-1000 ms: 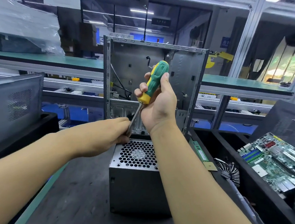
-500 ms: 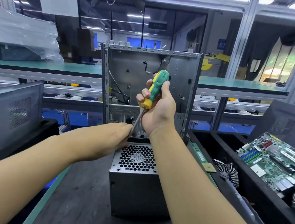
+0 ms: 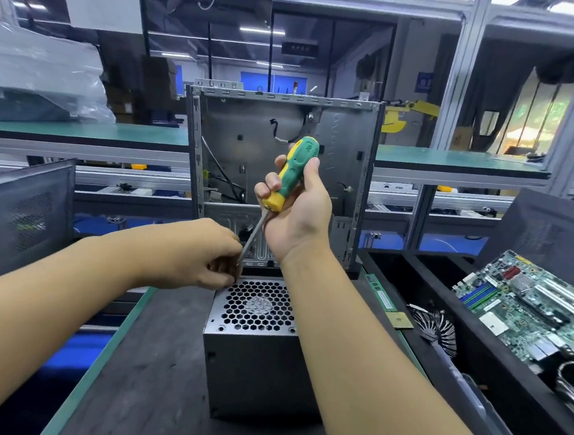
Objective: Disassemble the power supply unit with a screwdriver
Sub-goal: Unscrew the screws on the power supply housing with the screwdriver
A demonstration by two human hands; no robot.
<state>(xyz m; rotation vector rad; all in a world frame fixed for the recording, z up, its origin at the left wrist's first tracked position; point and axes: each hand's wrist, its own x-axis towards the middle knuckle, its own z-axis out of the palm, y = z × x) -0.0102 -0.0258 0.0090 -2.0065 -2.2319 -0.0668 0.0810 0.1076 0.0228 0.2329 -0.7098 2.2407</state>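
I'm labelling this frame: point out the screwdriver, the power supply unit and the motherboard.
screwdriver [image 3: 293, 171]: head view, green handle.
power supply unit [image 3: 253, 371]: head view, front wall.
motherboard [image 3: 533, 307]: head view, board middle.

Right hand [image 3: 299, 216] curled upright; left hand [image 3: 192, 255] pinching.

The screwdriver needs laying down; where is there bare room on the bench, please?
Bare: the dark mat left of the power supply unit, out to the green bench edge. Crowded: the right, with memory stick and motherboard; the computer case stands behind.

An electronics teardown workshop: green-edged dark worktop [image 3: 127, 384], aluminium-framed benches [image 3: 460, 162], stripped grey metal computer case [image 3: 288, 169], green motherboard [image 3: 539, 304].
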